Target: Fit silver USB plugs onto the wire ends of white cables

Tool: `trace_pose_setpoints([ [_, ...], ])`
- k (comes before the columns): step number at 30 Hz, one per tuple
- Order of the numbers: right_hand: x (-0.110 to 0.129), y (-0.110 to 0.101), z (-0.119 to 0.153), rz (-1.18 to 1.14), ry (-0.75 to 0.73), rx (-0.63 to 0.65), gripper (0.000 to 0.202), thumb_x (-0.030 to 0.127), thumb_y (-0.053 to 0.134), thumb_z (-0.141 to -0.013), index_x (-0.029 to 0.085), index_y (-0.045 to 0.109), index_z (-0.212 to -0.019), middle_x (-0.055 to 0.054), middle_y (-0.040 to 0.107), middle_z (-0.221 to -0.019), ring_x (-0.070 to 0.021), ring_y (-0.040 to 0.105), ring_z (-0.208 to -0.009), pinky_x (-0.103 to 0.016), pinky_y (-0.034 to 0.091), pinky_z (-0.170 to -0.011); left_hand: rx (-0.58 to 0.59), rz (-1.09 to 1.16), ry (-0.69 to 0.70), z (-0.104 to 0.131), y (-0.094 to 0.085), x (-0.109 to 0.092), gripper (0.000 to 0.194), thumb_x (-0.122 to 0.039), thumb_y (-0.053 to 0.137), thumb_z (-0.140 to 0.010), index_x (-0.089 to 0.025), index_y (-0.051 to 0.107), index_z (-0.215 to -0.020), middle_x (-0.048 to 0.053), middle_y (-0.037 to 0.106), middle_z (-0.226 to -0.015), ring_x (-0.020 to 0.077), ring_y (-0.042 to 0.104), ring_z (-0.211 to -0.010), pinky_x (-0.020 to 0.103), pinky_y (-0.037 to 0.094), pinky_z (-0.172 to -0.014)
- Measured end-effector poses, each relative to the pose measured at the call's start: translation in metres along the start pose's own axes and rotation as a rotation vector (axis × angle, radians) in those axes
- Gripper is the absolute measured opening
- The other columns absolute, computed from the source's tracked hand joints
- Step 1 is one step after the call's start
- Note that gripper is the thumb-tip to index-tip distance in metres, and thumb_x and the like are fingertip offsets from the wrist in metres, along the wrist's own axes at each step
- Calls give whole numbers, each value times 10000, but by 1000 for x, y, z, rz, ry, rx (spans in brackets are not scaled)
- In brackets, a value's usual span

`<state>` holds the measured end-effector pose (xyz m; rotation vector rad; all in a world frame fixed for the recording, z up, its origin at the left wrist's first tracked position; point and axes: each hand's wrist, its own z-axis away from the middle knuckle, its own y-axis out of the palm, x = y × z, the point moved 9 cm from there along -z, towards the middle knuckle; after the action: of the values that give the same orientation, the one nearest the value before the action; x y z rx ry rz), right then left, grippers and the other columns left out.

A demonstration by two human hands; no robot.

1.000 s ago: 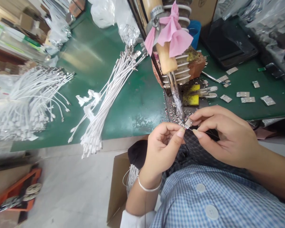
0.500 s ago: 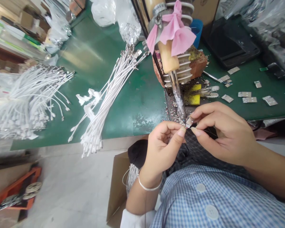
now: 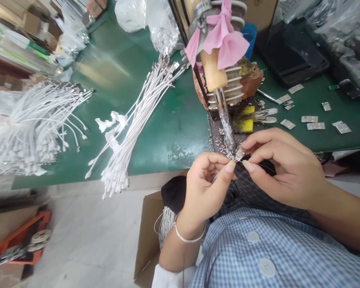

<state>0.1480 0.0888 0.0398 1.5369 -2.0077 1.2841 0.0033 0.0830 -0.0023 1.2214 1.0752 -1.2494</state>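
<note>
A soldering iron (image 3: 224,114) with a wooden handle hangs tip-down from its stand, a pink cloth tied round it. Just beside the tip, my right hand (image 3: 285,170) pinches a small silver USB connector (image 3: 240,152) between thumb and fingers. My left hand (image 3: 205,184) is closed on a thin cable, its fine coloured wire ends (image 3: 237,161) meeting the connector under the tip. Most of that cable is hidden by my fingers. Whether the tip touches the joint is too small to tell.
White USB cables (image 3: 141,124) lie bundled on the green table (image 3: 102,64), with a larger pile (image 3: 33,128) further left. Several loose connectors (image 3: 315,126), tweezers (image 3: 265,116) and a yellow sponge (image 3: 247,125) are at right. An open carton (image 3: 147,236) stands below the edge.
Both hands stay almost in place at the iron's tip. The coloured wire ends show a little more between my fingers now. The view has shifted very slightly.
</note>
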Motion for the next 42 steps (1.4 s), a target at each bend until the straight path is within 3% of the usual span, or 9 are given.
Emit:
trace_pose_setpoints([
  [14, 0, 1, 0, 7, 5, 7, 146, 84, 614, -843, 210, 544, -819, -44, 634, -969, -137, 624, -903, -266, 539, -808, -18, -334, 242, 6, -2, -12, 16, -170, 661, -907, -180, 668, -897, -9, 683, -727, 74, 635, -613, 167, 515, -576],
  [22, 0, 0, -2, 16, 0, -8, 148, 77, 607, -844, 211, 547, -820, -42, 635, -960, -140, 625, -900, -269, 538, -805, -18, -341, 261, 5, 0, -16, 27, -182, 649, -918, -181, 663, -894, -6, 704, -718, 77, 654, -606, 162, 530, -561],
  [35, -2, 1, -3, 30, 28, 0, 173, 102, 613, -843, 262, 546, -845, -47, 629, -965, -208, 639, -889, -373, 577, -764, -32, -378, 266, 7, -1, -18, 29, -197, 648, -919, -186, 675, -921, 8, 717, -754, 102, 670, -635, 198, 546, -582],
  [42, 1, 1, -4, 7, 0, -10, 121, 125, 615, -856, 231, 558, -852, -45, 621, -947, -182, 635, -875, -347, 579, -761, -31, -347, 264, 9, -1, -17, 64, -147, 648, -914, -191, 663, -957, 0, 715, -786, 98, 691, -679, 187, 558, -618],
])
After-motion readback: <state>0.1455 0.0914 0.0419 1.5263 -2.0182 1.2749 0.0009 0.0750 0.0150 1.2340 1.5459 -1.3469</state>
